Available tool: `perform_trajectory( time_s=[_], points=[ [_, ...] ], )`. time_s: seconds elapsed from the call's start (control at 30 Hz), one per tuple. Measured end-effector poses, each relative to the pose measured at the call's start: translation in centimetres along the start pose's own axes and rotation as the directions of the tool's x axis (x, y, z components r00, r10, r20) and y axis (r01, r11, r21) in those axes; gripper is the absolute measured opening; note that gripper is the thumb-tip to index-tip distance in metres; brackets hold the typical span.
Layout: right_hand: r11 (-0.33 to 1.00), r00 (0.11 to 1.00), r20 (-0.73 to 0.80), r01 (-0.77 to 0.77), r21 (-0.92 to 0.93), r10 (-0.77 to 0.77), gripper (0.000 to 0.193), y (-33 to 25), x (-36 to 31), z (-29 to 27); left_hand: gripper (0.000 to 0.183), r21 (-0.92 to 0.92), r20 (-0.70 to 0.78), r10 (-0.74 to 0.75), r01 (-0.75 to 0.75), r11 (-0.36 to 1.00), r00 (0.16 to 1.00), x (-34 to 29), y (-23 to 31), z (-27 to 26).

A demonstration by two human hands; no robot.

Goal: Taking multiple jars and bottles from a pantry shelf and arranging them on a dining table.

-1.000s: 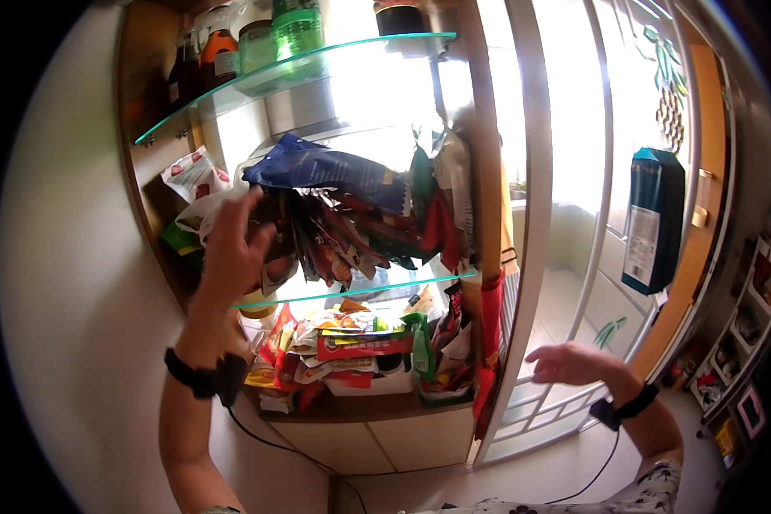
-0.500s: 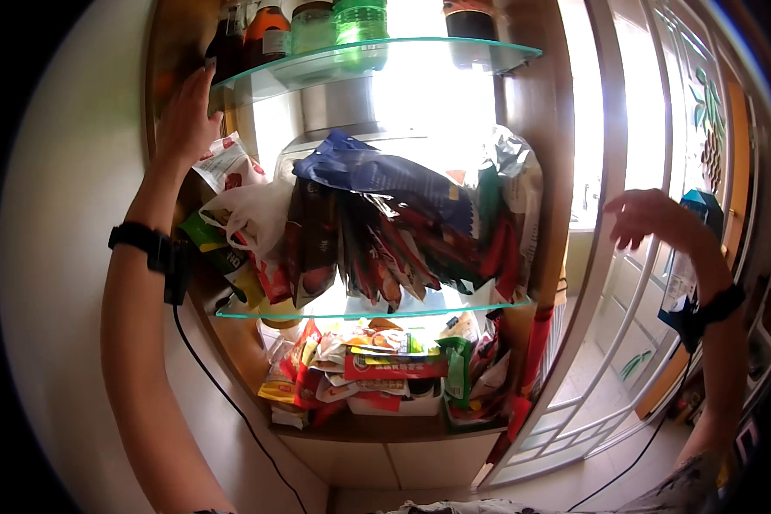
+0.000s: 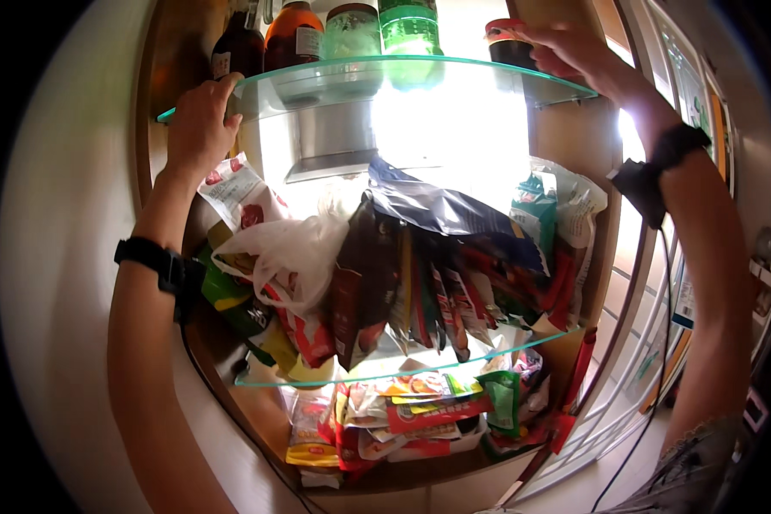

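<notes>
My left hand (image 3: 201,127) rests at the left part of the upper glass shelf (image 3: 317,79), fingers stretched up to its edge and thumb apart, holding nothing. Just behind its fingertips stands a dark bottle (image 3: 238,51). At the shelf's right end, my right hand (image 3: 574,56) has its fingers at the red lid of a dark jar (image 3: 512,53), with the index finger across the lid and the others curled beside it. The jar stands on the glass; the thumb's place on it is hard to see.
An amber bottle (image 3: 293,41), a cloudy jar (image 3: 351,32) and a green-tinted jar (image 3: 409,30) share the upper shelf. Below, a second glass shelf (image 3: 377,374) holds a white plastic bag (image 3: 287,253) and a dark blue packet (image 3: 445,210). Several snack packets (image 3: 428,411) fill the bottom compartment.
My right hand has moved from beside the doorway up and left to the jar. My left hand stays at the shelf edge. The view has shifted, so the cabinet sits larger and lower.
</notes>
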State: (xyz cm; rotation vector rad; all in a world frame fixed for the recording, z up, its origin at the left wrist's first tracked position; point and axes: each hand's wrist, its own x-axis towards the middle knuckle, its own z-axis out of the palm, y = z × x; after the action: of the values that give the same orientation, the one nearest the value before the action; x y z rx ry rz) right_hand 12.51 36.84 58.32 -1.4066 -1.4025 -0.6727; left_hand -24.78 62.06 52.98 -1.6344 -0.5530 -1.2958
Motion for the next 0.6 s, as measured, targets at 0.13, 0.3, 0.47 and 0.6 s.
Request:
perform_trajectory(
  time_s=[0.13,0.3,0.47,0.6],
  points=[
    [0.992,0.996,0.081,-0.02,-0.122,0.03,0.044,-2.0,5.6,5.7,0.046,0.011,-0.135,-0.011,0.013,1.0,0.991,-0.2,0.3,0.9],
    [0.975,0.979,0.189,-0.03,-0.22,0.073,0.055,-5.4,6.9,9.9,0.049,0.085,-0.129,-0.022,0.033,0.996,0.991,-0.5,0.1,1.4],
    [0.959,0.917,0.367,-0.051,-0.278,0.155,0.085,-4.5,9.6,11.2,0.053,0.085,-0.183,0.002,0.013,0.996,0.983,-0.9,0.3,1.2],
    [0.994,0.847,0.521,-0.099,-0.036,0.103,0.09,-2.2,12.8,12.0,0.055,0.041,-0.215,0.021,-0.012,0.999,0.976,-1.0,0.3,0.8]
  ],
)
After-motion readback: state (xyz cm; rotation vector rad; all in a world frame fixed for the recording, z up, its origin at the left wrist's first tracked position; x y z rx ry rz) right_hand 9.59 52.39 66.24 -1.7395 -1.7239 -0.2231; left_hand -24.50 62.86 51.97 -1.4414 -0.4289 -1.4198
